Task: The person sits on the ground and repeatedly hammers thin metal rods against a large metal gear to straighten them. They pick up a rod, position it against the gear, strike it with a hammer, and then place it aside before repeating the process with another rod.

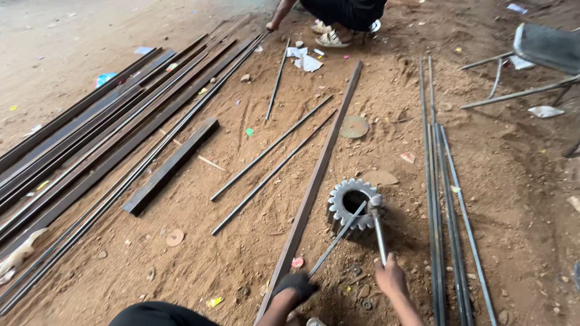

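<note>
Rusty flat bars lie on sandy ground, far left. Left hand, dark-gloved, closed around thin steel rod resting on toothed grey gear. Right hand, bare, clamped on hammer, head at gear rim. Forearms cut off at the bottom edge.

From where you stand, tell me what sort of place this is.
Probably a metalworking yard or open workshop with a dirt floor. Long steel bars lie in rows, thin rods beside them, and a toothed gear sits on the ground at the hands.
</note>
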